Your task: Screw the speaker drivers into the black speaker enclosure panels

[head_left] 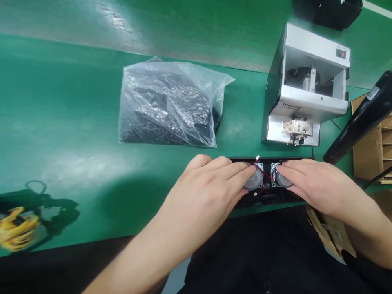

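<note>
A black oblong housing (269, 198) lies at the near edge of the green table (76, 134). Two round silver speaker units sit side by side in it, joined by red wires with a small white connector (257, 157). My left hand (211, 188) lies flat over the left part of the housing, fingertips pressing on the left speaker (255, 179). My right hand (309, 183) lies flat on the right part, fingertips on the right speaker (280, 181). Both hands have fingers stretched out and hold nothing.
A silver screw-feeder machine (306, 90) stands just behind the housing. A clear plastic bag of black parts (171, 106) lies at the middle of the table. A black tool handle (361, 118) and a cardboard box (372, 151) are at right. Yellow-black gear (18, 226) sits at left.
</note>
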The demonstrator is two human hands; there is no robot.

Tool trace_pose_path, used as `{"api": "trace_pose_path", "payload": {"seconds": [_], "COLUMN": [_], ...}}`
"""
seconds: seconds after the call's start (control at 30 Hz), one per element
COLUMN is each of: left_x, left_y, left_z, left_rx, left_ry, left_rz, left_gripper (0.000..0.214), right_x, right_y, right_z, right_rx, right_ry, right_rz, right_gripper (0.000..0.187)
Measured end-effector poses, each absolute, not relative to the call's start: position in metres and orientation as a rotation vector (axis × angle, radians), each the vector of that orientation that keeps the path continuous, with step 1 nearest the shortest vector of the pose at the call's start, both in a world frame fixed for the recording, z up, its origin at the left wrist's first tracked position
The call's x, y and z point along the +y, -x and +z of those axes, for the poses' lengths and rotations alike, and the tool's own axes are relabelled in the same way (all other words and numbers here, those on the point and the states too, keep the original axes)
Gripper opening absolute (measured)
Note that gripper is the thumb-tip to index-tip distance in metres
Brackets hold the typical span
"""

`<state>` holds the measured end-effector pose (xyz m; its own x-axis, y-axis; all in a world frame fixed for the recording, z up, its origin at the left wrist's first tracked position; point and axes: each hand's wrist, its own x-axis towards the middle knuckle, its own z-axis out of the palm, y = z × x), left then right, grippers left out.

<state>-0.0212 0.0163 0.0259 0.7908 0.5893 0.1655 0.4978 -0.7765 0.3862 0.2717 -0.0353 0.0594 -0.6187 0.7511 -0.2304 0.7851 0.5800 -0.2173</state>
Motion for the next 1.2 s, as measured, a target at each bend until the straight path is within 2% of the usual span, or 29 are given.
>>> {"api": "trace_pose_path", "payload": {"seconds": [0.3,0.63,1.2], "left_x": [0.0205,0.0215,0.0212], "left_y": [0.0218,0.0211,0.0204], "left_z": [0.0260,0.0254,0.0228], "left_rx": [0.792,0.754,0.801], "left_ry": [-2.690,-2.737,-2.613], "left_rz": [0.359,0.368,0.412], "left_gripper": [0.026,0.031,0.022], "right_x": [-0.0290,-0.0348,-0.0305], "right_y": [-0.2751,-0.2751,-0.2767], "right_z": [0.0610,0.0581,0.0571], "right_rx": [2.749,2.805,2.819], "right_ry": [-1.270,-1.311,-1.268], "right_rz": [-0.459,-0.434,-0.482], "right_gripper": [0.032,0.033,0.032]}}
